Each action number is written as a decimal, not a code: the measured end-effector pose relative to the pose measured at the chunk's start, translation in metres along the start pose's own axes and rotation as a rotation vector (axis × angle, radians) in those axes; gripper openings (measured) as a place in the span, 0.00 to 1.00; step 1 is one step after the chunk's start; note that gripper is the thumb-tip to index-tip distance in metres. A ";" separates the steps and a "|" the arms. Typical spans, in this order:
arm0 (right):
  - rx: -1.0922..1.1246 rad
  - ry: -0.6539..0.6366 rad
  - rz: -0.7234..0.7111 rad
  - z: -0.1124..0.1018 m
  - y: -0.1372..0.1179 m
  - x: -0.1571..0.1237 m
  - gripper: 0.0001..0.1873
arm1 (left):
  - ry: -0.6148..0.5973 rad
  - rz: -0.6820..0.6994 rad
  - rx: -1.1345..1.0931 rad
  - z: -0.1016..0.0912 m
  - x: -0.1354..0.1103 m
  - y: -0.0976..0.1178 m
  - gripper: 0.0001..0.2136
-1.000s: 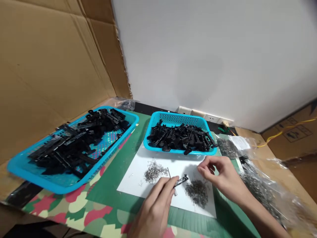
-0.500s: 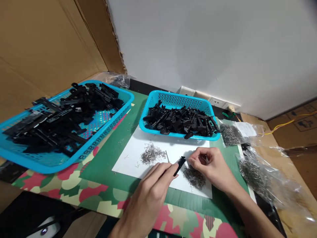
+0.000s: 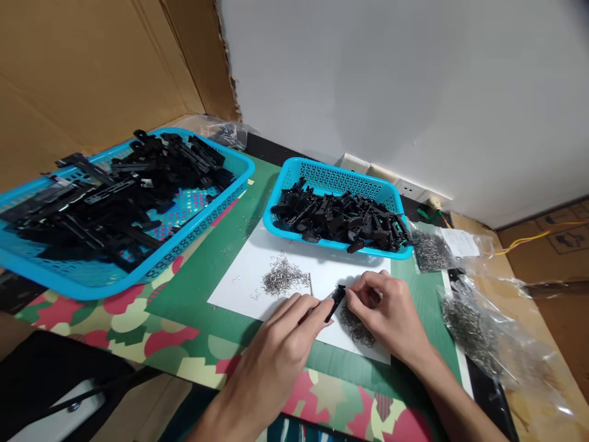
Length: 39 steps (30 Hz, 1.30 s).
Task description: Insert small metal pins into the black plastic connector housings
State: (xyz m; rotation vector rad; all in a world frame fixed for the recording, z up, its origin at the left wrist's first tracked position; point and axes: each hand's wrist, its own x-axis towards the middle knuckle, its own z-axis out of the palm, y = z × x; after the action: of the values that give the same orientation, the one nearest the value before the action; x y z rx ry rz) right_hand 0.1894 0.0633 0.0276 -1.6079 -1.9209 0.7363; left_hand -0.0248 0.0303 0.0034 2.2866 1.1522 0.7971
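My left hand [image 3: 292, 334] is closed around a small black plastic part [image 3: 338, 299], its far end sticking out past the fingertips. My right hand [image 3: 384, 307] is pinched right beside that end; whatever lies between its fingertips is too small to make out. Beneath the right hand is a pile of small metal springs or wire pieces [image 3: 356, 328], partly covered by the hand. A second pile of fine bent wire pieces [image 3: 280, 276] lies to the left on the white sheet [image 3: 242, 291]. A thin metal rod [image 3: 310, 284] rises just beyond my left knuckles.
A blue basket [image 3: 338, 169] of small black parts stands behind the sheet. At the left is a larger blue basket [image 3: 115, 283] with longer black parts. Clear bags of metal pieces [image 3: 430, 250] lie along the right. Wall sockets [image 3: 409, 189] and a plug [image 3: 435, 202] are behind.
The view has shifted slightly. My right fingertips have come closer to the end of the black part, while the left hand keeps its hold.
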 end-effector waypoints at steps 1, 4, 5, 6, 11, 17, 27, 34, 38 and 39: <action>-0.013 0.004 -0.014 0.000 0.000 -0.001 0.13 | 0.001 0.001 0.000 0.000 0.000 0.000 0.22; -0.043 0.019 -0.055 0.001 0.002 -0.003 0.14 | -0.006 -0.008 0.002 0.000 0.001 0.001 0.20; -0.050 0.024 -0.069 0.001 0.003 -0.003 0.14 | -0.008 -0.009 0.003 0.000 0.001 0.002 0.19; -0.055 0.026 -0.081 0.001 0.003 -0.003 0.14 | -0.008 -0.009 0.006 0.000 0.001 0.002 0.19; -0.045 0.003 -0.076 0.000 0.003 -0.003 0.14 | -0.039 -0.035 0.017 -0.001 0.001 0.003 0.18; -0.040 -0.024 -0.073 -0.002 0.002 -0.005 0.13 | -0.030 -0.025 0.027 -0.003 0.001 0.006 0.13; -0.086 0.004 -0.150 0.003 0.005 -0.003 0.14 | -0.019 0.000 0.050 -0.004 0.002 0.006 0.12; -0.036 -0.102 -0.052 -0.005 -0.001 0.000 0.12 | -0.036 0.003 0.027 0.000 0.001 0.002 0.15; -0.033 -0.168 -0.038 -0.017 -0.001 0.000 0.08 | 0.015 -0.001 -0.009 0.000 0.001 0.004 0.13; -0.036 -0.166 -0.039 -0.020 -0.001 0.000 0.08 | 0.044 -0.007 -0.043 -0.001 0.001 0.005 0.13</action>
State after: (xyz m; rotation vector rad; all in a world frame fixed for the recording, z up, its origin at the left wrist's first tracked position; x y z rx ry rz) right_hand 0.2025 0.0642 0.0423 -1.5697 -2.0868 0.8465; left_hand -0.0220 0.0289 0.0071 2.2391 1.1506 0.8646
